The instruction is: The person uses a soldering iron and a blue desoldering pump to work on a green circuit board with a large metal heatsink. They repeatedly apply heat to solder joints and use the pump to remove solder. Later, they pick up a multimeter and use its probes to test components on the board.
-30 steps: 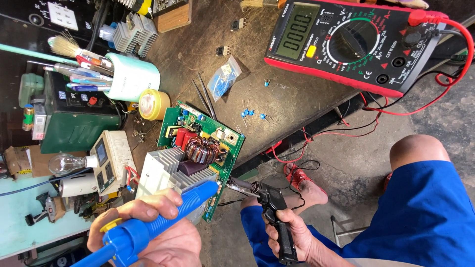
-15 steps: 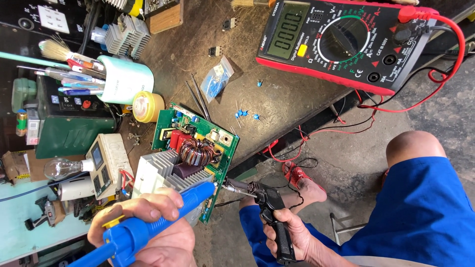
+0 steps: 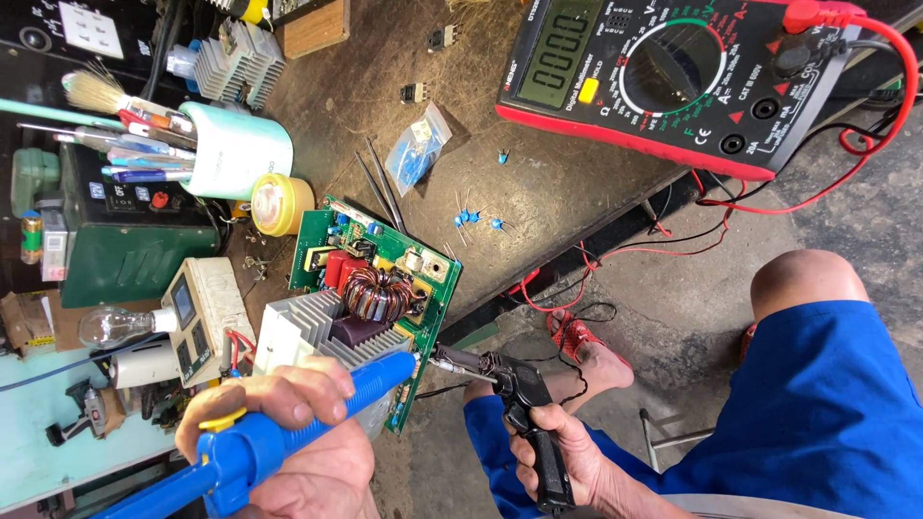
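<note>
1. Centrally, a green circuit board (image 3: 385, 288) lies tilted at the edge of a brown workbench (image 3: 538, 183); it carries a copper-wound toroid coil (image 3: 377, 293) and a finned grey heat sink (image 3: 322, 332).
2. Left hand (image 3: 288, 432), at 7 o'clock from the board: fingers clamped around a blue desoldering pump (image 3: 279, 432), whose nozzle reaches the board's lower edge.
3. Right hand (image 3: 567, 461), at 5 o'clock from the board: fingers wrapped tight around the grip of a black pistol-type soldering iron (image 3: 510, 404); its metal tip meets the board's lower edge just beside the pump nozzle.
4. At 1 o'clock from the board, a red-cased multimeter (image 3: 673, 77) rests on the bench, with red and black leads (image 3: 865, 125) trailing over the edge.
5. At 12 o'clock, small blue capacitors (image 3: 476, 219) lie loose, near a clear bag (image 3: 415, 154) holding more.
6. At 10 o'clock, a pale cup (image 3: 236, 149) on its side holds brushes and tools; a yellow round tin (image 3: 281, 204) sits just beside the board.
7. At 8 o'clock, a clear light bulb (image 3: 111, 327) lies near a cream meter box (image 3: 197, 317).
</note>
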